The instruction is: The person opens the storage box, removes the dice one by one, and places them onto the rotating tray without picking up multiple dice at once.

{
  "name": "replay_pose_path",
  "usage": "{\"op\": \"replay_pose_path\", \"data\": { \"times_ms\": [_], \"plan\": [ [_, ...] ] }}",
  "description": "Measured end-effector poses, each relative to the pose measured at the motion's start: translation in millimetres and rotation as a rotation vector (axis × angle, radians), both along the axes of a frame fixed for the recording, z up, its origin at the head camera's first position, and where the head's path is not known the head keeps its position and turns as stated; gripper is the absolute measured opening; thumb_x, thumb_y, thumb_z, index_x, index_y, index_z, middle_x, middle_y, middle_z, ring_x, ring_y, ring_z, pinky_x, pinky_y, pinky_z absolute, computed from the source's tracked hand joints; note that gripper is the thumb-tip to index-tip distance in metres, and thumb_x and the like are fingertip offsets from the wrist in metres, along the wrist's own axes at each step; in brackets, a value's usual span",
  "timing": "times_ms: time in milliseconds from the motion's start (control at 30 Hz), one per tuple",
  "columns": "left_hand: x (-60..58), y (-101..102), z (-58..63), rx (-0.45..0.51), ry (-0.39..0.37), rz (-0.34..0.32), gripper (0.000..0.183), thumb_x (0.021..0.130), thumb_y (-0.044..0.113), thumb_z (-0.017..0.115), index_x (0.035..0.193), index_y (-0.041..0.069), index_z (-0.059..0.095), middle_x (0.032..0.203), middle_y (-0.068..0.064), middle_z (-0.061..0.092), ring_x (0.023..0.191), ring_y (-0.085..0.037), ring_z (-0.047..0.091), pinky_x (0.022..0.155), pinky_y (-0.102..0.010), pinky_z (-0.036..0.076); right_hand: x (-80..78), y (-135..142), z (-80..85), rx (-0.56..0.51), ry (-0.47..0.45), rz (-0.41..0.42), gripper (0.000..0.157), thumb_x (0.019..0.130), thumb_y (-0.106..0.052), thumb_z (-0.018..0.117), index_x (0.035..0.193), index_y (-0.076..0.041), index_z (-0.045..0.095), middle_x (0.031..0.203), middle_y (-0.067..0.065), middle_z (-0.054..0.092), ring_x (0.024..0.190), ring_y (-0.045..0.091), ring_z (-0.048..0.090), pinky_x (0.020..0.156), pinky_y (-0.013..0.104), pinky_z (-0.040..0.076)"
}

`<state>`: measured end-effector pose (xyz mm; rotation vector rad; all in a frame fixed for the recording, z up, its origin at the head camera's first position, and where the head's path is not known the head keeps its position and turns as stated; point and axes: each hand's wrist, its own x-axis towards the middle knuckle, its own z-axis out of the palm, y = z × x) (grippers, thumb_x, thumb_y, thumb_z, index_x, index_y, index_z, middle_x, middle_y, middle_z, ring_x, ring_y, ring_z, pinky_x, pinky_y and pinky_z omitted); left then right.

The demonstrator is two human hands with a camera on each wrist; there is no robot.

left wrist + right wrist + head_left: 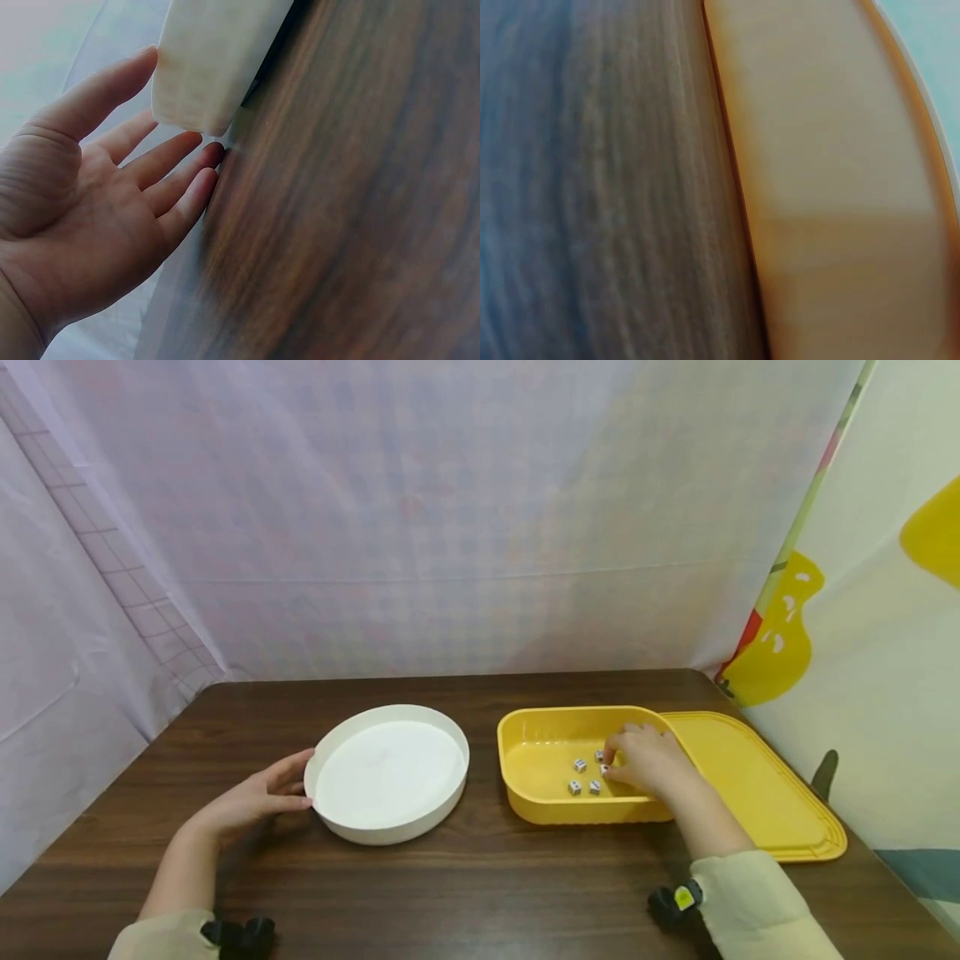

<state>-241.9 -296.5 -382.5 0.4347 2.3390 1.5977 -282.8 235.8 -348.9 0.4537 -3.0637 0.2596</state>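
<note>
A round white tray with a low rim lies left of centre on the table. My left hand touches its left side with thumb and fingertips; in the left wrist view the fingers are only slightly bent beside the tray wall. To the right stands a yellow plastic box holding several small white dice with dark marks. Reaching over the box's right side, my right hand pinches a die between thumb and fingers, partly hidden. The right wrist view shows a blurred yellow surface, no hand.
A yellow lid lies flat on the table, right of the box and partly behind it. The dark wooden table ends at a pale hanging cloth. Patterned cloth hangs along the right side.
</note>
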Motion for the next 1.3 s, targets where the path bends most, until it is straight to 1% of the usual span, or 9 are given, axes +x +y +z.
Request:
{"op": "replay_pose_path", "data": {
  "times_ms": [233, 400, 533, 733, 900, 1100, 1300],
  "plan": [
    [1.2, 2.2, 3.4, -0.011, -0.009, 0.004, 0.084, 0.091, 0.014, 0.064, 0.152, -0.001, 0.008, 0.155, -0.027, 0.008, 0.136, -0.049, 0.02, 0.106, -0.062, 0.014, -1.1, 0.2, -0.7, -0.01, -0.002, 0.004, 0.009, 0.085, -0.024, 0.073, 0.083, -0.017, 0.068, 0.104, 0.013, 0.058, 0.101, 0.039, 0.048, 0.09, 0.064, 0.029],
    [1.4, 3.1, 4.1, -0.009, -0.025, 0.009, 0.085, 0.092, 0.015, 0.065, 0.152, 0.0, 0.007, 0.155, -0.027, 0.007, 0.136, -0.049, 0.019, 0.106, -0.062, 0.013, -1.7, 1.3, -1.1, -0.003, 0.021, 0.012, 0.012, 0.084, -0.026, 0.074, 0.082, -0.017, 0.067, 0.1, 0.012, 0.058, 0.099, 0.038, 0.049, 0.088, 0.064, 0.03],
    [0.6, 2.6, 4.0, -0.008, -0.023, 0.01, 0.084, 0.092, 0.013, 0.064, 0.152, 0.0, 0.007, 0.154, -0.027, 0.008, 0.136, -0.049, 0.019, 0.106, -0.062, 0.014, -1.2, 2.2, 0.8, -0.003, 0.043, 0.018, 0.013, 0.083, -0.027, 0.074, 0.082, -0.017, 0.067, 0.102, 0.013, 0.058, 0.1, 0.039, 0.05, 0.087, 0.064, 0.032],
    [-0.9, 2.5, 3.8, 0.001, -0.02, 0.006, 0.085, 0.091, 0.011, 0.065, 0.152, -0.001, 0.007, 0.153, -0.029, 0.01, 0.136, -0.049, 0.019, 0.105, -0.062, 0.014, 2.9, 2.3, 8.5, -0.03, 0.071, 0.022, 0.012, 0.083, -0.026, 0.074, 0.082, -0.017, 0.067, 0.105, 0.014, 0.059, 0.103, 0.041, 0.049, 0.085, 0.062, 0.032],
    [-1.1, 2.7, 3.6, 0.003, -0.021, 0.009, 0.085, 0.09, 0.011, 0.066, 0.152, -0.001, 0.008, 0.153, -0.03, 0.012, 0.136, -0.049, 0.019, 0.106, -0.061, 0.015, 7.5, 0.3, 15.9, -0.032, 0.099, 0.026, 0.012, 0.085, -0.027, 0.073, 0.084, -0.016, 0.067, 0.108, 0.016, 0.059, 0.105, 0.043, 0.049, 0.085, 0.064, 0.033],
    [-0.2, 3.8, 5.0, 0.008, -0.025, 0.011, 0.086, 0.09, 0.012, 0.066, 0.151, -0.001, 0.007, 0.152, -0.031, 0.013, 0.136, -0.048, 0.02, 0.106, -0.06, 0.016, 12.8, -3.1, 23.9, -0.022, 0.15, 0.041, 0.014, 0.084, -0.029, 0.075, 0.085, -0.016, 0.069, 0.109, 0.016, 0.058, 0.102, 0.042, 0.049, 0.083, 0.064, 0.036],
    [-0.2, 3.8, 5.0, 0.009, -0.039, 0.018, 0.086, 0.091, 0.012, 0.066, 0.152, 0.0, 0.007, 0.152, -0.03, 0.012, 0.136, -0.048, 0.02, 0.106, -0.06, 0.015, 16.9, -7.4, 29.6, -0.033, 0.187, 0.047, 0.014, 0.084, -0.028, 0.075, 0.085, -0.016, 0.069, 0.113, 0.016, 0.058, 0.107, 0.042, 0.047, 0.088, 0.064, 0.033]
  ]
}}
